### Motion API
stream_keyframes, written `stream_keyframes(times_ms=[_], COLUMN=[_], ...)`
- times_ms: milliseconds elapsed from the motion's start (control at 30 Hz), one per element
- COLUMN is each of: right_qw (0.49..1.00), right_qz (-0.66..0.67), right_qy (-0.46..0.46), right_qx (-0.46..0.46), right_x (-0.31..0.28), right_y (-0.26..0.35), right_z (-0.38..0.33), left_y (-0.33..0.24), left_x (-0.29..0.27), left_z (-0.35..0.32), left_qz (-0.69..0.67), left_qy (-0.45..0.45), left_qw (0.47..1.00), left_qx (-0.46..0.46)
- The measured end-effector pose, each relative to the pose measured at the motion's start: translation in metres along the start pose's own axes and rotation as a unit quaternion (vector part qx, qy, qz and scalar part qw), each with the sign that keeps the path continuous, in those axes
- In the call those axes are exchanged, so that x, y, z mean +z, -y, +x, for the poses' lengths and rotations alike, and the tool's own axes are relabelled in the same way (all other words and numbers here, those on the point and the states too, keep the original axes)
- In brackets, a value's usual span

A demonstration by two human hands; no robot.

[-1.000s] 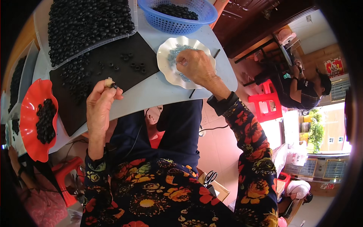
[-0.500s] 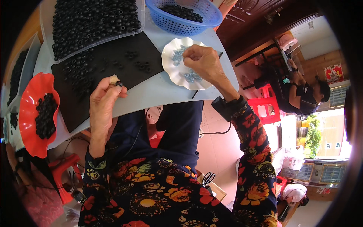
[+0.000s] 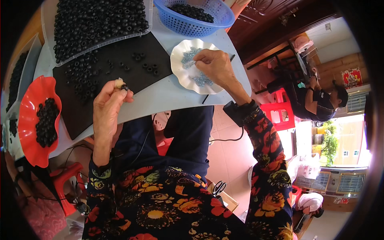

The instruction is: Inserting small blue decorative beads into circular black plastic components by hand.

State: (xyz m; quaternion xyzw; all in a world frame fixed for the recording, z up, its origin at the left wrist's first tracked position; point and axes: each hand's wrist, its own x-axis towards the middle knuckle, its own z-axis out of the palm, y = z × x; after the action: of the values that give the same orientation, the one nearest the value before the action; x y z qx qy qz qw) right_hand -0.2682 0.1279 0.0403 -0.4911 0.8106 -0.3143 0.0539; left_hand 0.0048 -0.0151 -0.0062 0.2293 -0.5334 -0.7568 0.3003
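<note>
Over the near edge of the table, my left hand (image 3: pixel 107 106) pinches a small black hollow piece (image 3: pixel 125 87) between thumb and forefinger. A pale wrap covers one of its fingertips. My right hand (image 3: pixel 216 68) is above a white wavy-edged plate (image 3: pixel 178 74), thumb and forefinger pressed together. Whatever lies in that pinch is too small to make out. Small clear bluish pieces (image 3: pixel 203 80) lie on the plate in two patches. Many similar black hollow pieces (image 3: pixel 82 72) are spread on a black mat (image 3: pixel 138 82) beyond my left hand.
A clear bin (image 3: pixel 100 50) full of black pieces stands at the back left, a blue basket (image 3: pixel 188 29) at the back. A red wavy dish (image 3: pixel 30 116) holds more at the left. Two thin dark rods (image 3: pixel 205 99) lie beside the plate. Co-workers (image 3: pixel 320 100) sit at the right.
My right hand stays over the white plate, its pinching fingers shifted only slightly. My left hand keeps hold of the black piece. The whole view has drifted a little.
</note>
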Motion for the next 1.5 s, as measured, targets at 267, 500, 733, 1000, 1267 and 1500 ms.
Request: stream_keyframes(times_ms=[267, 500, 733, 1000, 1267, 1500], right_qw=[0.998, 0.991, 0.996, 0.998, 0.996, 0.996], right_qz=[0.035, -0.021, 0.038, -0.014, 0.088, -0.080], right_qy=[-0.038, 0.122, -0.070, 0.027, -0.015, 0.033], right_qx=[0.019, 0.043, 0.042, 0.051, 0.017, -0.005], right_x=[0.000, -0.014, -0.010, -0.010, -0.006, -0.011], right_y=[-0.009, 0.014, 0.006, -0.001, -0.002, -0.002], right_z=[-0.002, -0.007, -0.006, -0.009, -0.002, -0.011], left_y=[0.002, 0.002, 0.002, 0.004, 0.006, 0.006], left_x=[0.000, -0.002, 0.000, -0.002, -0.004, -0.005], left_z=[0.002, -0.001, 0.000, 0.001, 0.001, 0.002], left_qz=[0.010, -0.004, 0.007, 0.001, 0.004, 0.023], left_qy=[-0.001, -0.009, -0.003, 0.003, 0.006, 0.003], left_qw=[1.000, 1.000, 1.000, 1.000, 1.000, 1.000], left_qx=[0.003, 0.006, 0.002, 0.011, 0.012, 0.007])
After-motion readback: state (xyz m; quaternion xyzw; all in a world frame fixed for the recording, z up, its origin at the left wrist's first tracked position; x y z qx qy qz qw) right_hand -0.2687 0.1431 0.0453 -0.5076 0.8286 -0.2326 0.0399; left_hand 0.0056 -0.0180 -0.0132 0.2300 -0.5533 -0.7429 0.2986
